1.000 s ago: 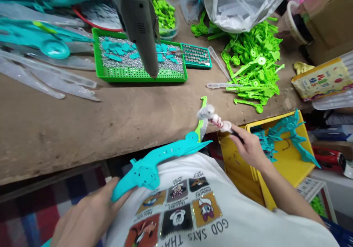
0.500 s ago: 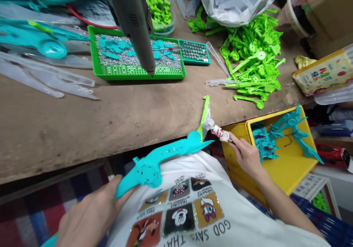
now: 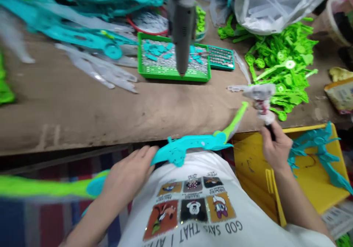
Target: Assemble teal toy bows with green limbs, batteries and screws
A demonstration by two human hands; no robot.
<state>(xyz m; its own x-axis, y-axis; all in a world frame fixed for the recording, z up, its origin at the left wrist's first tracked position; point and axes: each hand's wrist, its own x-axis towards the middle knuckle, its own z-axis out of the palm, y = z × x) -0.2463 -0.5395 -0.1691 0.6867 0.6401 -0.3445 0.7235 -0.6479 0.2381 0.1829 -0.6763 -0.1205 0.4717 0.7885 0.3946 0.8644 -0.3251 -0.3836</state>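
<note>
Plastic piece (image 3: 189, 144), turquoise and curved, bears a lime-green limb (image 3: 235, 123).

Teal piece (image 3: 190, 144): smooth moulded plastic, low sheen. Lime arm (image 3: 235, 122) on it: plastic too, blurred. Hammer (image 3: 262, 103): head and neck in whitish, uneven wrapping, material unclear; handle black. Driver (image 3: 183, 30): grey, matt-looking casing. Tray (image 3: 176, 76): green perforated plastic, shiny metal bits (image 3: 165, 62) inside. Strips (image 3: 91, 68): translucent plastic, glossy. Bench (image 3: 165, 107): brown, matt, scuffed. Bin (image 3: 311, 184): smooth yellow plastic. Shirt (image 3: 190, 169): soft white cloth, glittery print edges.
</note>
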